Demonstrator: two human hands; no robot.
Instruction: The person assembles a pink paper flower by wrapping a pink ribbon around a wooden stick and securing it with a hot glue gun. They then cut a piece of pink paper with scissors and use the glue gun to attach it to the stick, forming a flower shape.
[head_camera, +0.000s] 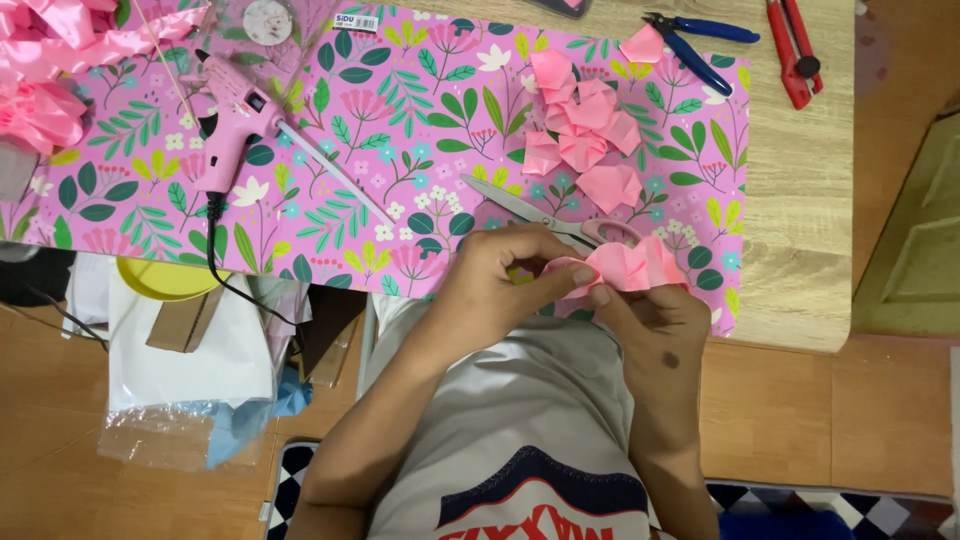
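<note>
Hands: both are closed on a folded pink paper piece (625, 268), held just above the near edge of the surface (800, 240).
Left hand: the left hand (500, 275) curls over the piece's left end, thumb and fingertips pinching a fold.
Right hand: the right hand (655, 325) grips from below and behind, thumb pressed on the front of the pink paper.
Far left: a heap of pink ribbon bows (50, 60) lies at the corner of the floral wrapping sheet (400, 130) that covers most of the surface.
Glue gun: a pink glue gun (235, 120) rests on the sheet, its black cord (225, 270) trailing off the near edge toward the floor.
Scissors: pink-handled scissors (540, 212) lie just beyond the hands, blades pointing left.
Loose pieces: a cluster of folded pink paper petals (585, 135) sits farther back on the sheet, well apart from the held piece.
Far right: blue-handled pliers (695, 40) and a red cutter (795, 50) lie on the bare wood at the back.
Below the surface: a yellow bowl (165, 278), white bags (190, 350) and cardboard sit on the floor.
Handling: the held piece looks very light, thin and easily creased; it would likely crush or tear under a hard squeeze.
Where to hold: a gentle pinch at the folded edges or the gathered base seems safest, leaving the open flaps free.
</note>
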